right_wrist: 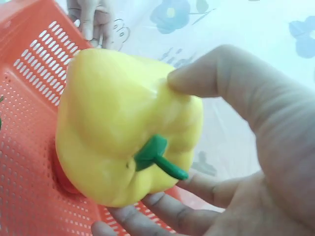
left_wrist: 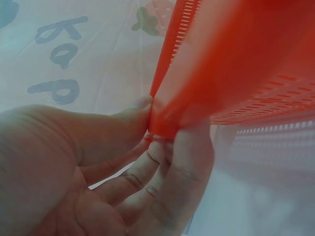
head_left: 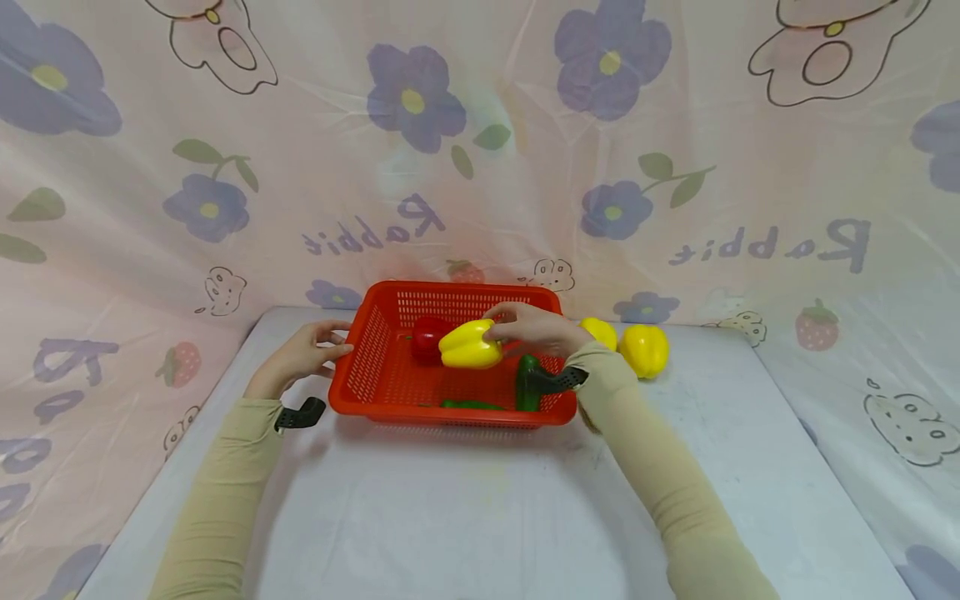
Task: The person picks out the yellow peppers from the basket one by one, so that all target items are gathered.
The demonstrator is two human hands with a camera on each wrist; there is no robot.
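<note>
My right hand holds a yellow bell pepper above the inside of a red plastic basket. In the right wrist view the bell pepper's green stem faces the palm, with the thumb on one side and the fingers on the other. At the basket's left end, my left hand pinches the rim between thumb and fingers, as the left wrist view shows. Inside the basket are a shiny red round vegetable, a dark green vegetable and a thin green one by the front wall.
Two more yellow bell peppers, one partly hidden and one in plain sight, lie right of the basket on the white table. A patterned curtain hangs behind the table. Something tan beneath the right wrist is mostly hidden.
</note>
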